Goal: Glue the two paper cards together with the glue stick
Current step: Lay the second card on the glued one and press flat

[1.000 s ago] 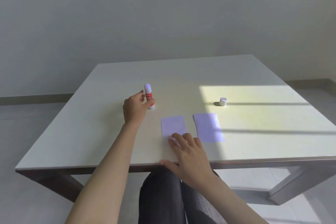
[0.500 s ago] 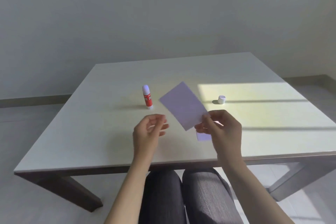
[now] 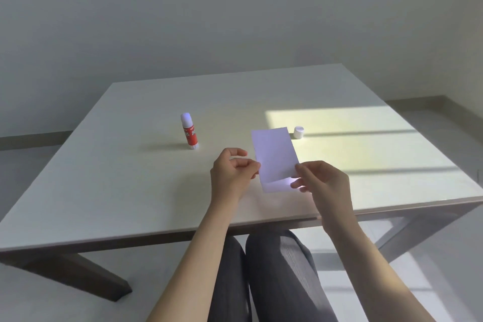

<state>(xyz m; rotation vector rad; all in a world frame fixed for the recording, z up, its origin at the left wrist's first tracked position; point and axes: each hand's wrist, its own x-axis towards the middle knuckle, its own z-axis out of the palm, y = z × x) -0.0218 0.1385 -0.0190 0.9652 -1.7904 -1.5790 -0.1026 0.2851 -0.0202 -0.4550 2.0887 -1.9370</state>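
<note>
Both hands hold one card above the table. The left hand pinches its left edge between thumb and fingers, and the right hand pinches its lower right corner. Gripping it on two sides likely keeps the thin sheet flat and lets the person line it up over the second card. That one lies on the table directly under it, with only a strip showing at 6 o'clock below the raised card.

The raised card is a plain, pale lilac rectangle, long side running away from the person, unbent and tilted a little. No glue can be made out on it.

The glue stick stands upright at 10 o'clock from the cards, well apart, red body with its white tip bare. Its cap sits at 1 o'clock, near the raised card's far corner, in a patch of sun. Parked off to either side, both are likely out of the way of the pressing. By my judgement, the next step is joining the cards.
</note>
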